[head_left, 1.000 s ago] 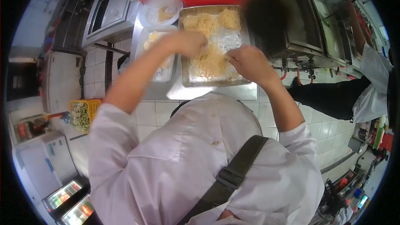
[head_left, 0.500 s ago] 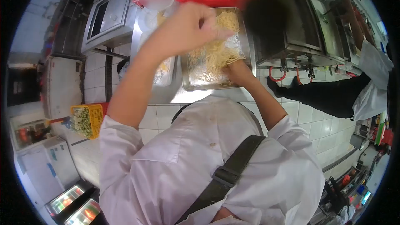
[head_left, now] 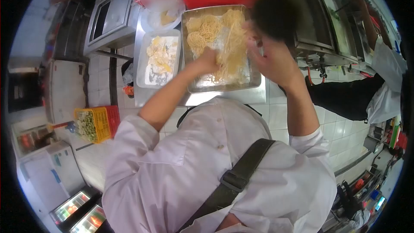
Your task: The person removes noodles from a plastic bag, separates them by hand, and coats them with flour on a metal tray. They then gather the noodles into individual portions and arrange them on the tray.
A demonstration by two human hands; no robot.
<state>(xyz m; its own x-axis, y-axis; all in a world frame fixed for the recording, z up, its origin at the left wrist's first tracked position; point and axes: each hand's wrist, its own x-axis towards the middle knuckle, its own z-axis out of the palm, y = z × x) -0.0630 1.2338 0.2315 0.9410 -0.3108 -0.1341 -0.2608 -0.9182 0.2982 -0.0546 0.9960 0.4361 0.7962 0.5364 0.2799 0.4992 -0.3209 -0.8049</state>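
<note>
A metal tray (head_left: 186,87) holds yellow noodles (head_left: 209,30), partly in round nests at its far left and partly loose on the right. My left hand (head_left: 208,61) is low over the tray, its fingers closed on the loose strands. Raised above the tray's right side, my right hand (head_left: 276,60) has its fingertips closed around a stretch of noodles that hangs down from them, blurred by motion. Beside the tray on the left stands a white tub (head_left: 157,77) with floury yellow pieces in it.
A white bowl (head_left: 148,23) sits behind the tub. Past the tray is a red bin (head_left: 220,1) with a metal cylinder. A yellow crate (head_left: 100,123) of green vegetables stands at left on the floor. Another person (head_left: 381,90) is at the right.
My left hand has come down from above the tray into the noodles. My right hand has risen from the tray and lifted strands. The tub and noodle nests now show.
</note>
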